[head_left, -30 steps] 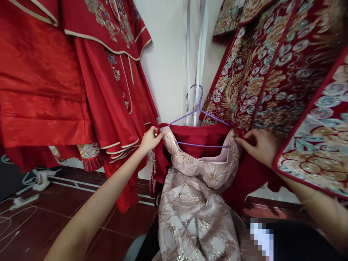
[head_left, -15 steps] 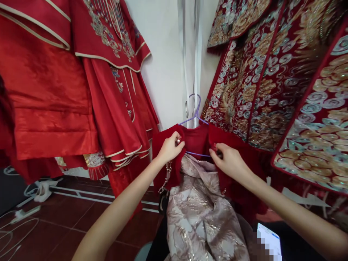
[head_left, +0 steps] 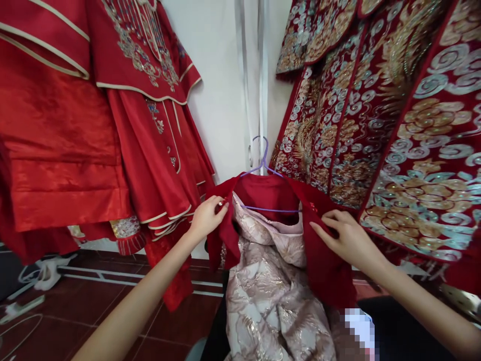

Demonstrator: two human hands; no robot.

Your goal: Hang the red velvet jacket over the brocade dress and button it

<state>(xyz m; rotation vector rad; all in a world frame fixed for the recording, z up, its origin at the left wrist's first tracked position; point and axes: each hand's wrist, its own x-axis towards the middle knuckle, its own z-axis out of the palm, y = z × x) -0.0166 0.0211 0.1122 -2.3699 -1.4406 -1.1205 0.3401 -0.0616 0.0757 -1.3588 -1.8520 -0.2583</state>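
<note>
Red jacket (head_left: 330, 273) already drapes the purple hanger (head_left: 264, 162), front still open, our left hand (head_left: 206, 217) and right hand (head_left: 344, 235) pinching its cloth.

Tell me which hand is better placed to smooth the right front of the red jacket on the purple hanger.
Probably the right hand: its fingers are at that side of the red jacket, while the left hand pinches the opposite front edge, across the pale dress.

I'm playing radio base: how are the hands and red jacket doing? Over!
Left hand pinching edge of red jacket. Right hand on its other front, grip unclear. Jacket open on purple hanger, pale dress between its fronts. No obstruction seen.
</note>
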